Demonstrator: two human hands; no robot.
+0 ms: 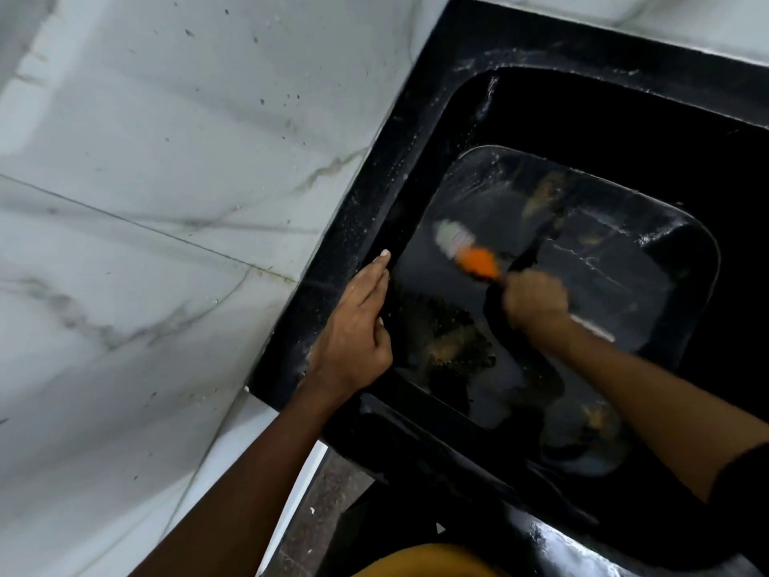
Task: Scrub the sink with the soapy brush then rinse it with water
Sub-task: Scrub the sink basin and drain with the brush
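Note:
A black sink (420,131) with a wet, glossy basin fills the right half of the head view. My right hand (537,299) grips the handle of an orange brush (466,254) with white bristles, blurred, its head down on the basin floor near the left wall. The white end of the handle sticks out behind my fist. My left hand (358,331) rests on the sink's left rim, fingers straight and pointing away from me. Brown grime (449,347) lies on the basin floor just right of that hand.
White marble-patterned wall tiles (166,202) flank the sink on the left and at the top right. Soap flecks dot the black rim. A dark round shape (582,443) lies at the basin's near right. A yellow garment (428,562) shows at the bottom edge.

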